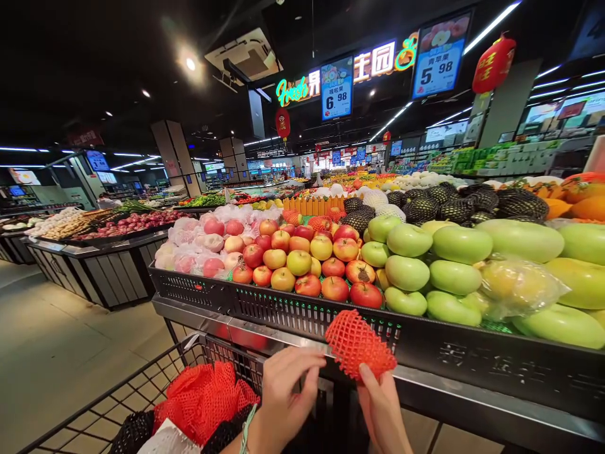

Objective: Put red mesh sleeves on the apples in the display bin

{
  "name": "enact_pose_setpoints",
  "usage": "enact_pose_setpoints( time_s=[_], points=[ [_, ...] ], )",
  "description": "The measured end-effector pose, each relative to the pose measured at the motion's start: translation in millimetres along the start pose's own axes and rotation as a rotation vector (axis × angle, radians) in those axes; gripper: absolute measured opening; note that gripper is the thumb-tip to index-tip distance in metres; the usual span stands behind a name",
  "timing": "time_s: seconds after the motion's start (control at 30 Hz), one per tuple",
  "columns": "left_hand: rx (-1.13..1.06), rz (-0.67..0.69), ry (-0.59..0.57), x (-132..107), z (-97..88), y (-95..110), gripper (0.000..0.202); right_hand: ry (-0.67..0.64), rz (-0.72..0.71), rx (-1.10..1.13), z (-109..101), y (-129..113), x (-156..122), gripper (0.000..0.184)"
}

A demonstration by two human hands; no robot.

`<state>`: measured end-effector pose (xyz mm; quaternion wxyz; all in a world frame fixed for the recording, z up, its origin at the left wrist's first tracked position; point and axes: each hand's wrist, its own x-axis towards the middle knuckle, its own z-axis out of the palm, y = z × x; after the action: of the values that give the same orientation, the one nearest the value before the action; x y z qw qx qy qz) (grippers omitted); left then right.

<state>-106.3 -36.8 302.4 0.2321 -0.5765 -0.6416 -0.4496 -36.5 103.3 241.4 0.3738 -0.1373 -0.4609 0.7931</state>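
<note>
Black display crate (420,337) runs across the middle, full of fruit. Wire cart (239,357) at lower left. In the crate, green fruit (463,244) on the right side, red-yellow apples (299,262) in the centre; front rows mostly bare, some red-netted pieces (319,222) further back. Cart holds a heap of red netting (208,400) plus black netting (135,434); looks like loose sleeves, contents can't be made out. Left hand (288,394): fingers loosely curved, thumb apart, nothing visible in its grasp, fingertips just beside the sleeve; contact can't be told. Right hand (380,403): closed, thumb on the near side, pinching the lower end of the red mesh sleeve (359,345), which is tilted in front of the crate wall, clear of the fruit. Progress: sleeve is in hand and puffed out, but whether a fruit sits inside can't be told. Judging by the bare front apples and the heaped netting, much seems left, little visibly finished.
</note>
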Motion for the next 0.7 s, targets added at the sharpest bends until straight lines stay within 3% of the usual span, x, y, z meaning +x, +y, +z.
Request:
enact_pose_setpoints(
  time_s=[0.03,0.13,0.17,0.23,0.33,0.43,0.5,0.63,0.7],
  points=[
    [-0.071,-0.031,0.036,-2,0.8,-5,0.037,-0.014,-0.047,-0.042,0,-4,-2,0.11],
    [-0.417,-0.251,-0.071,-7,16.1,-22,0.114,-0.085,-0.133,-0.133,2,-4,-13,0.119],
    [-0.57,-0.333,-0.147,-9,23.3,-27,0.131,-0.113,-0.154,-0.159,2,0,-18,0.12],
    [-0.803,-0.448,-0.271,-12,37.0,-34,0.144,-0.169,-0.198,-0.217,-1,12,-27,0.113],
    [-0.811,-0.42,-0.226,-20,50.1,-38,0.131,-0.215,-0.2,-0.266,-12,28,-31,0.107],
    [-0.572,-0.235,-0.061,-26,52.8,-38,0.109,-0.261,-0.116,-0.261,-19,32,-29,0.108],
    [-0.4,-0.074,0.031,-25,49.5,-38,0.101,-0.296,-0.121,-0.261,-19,28,-27,0.099],
    [-0.054,0.132,0.209,-17,36.3,-41,0.09,-0.337,-0.413,-0.277,-15,9,-24,0.081],
    [0.071,0.183,0.169,-13,30.6,-43,0.079,-0.419,-0.494,-0.391,-14,-4,-20,0.084]
  ],
)
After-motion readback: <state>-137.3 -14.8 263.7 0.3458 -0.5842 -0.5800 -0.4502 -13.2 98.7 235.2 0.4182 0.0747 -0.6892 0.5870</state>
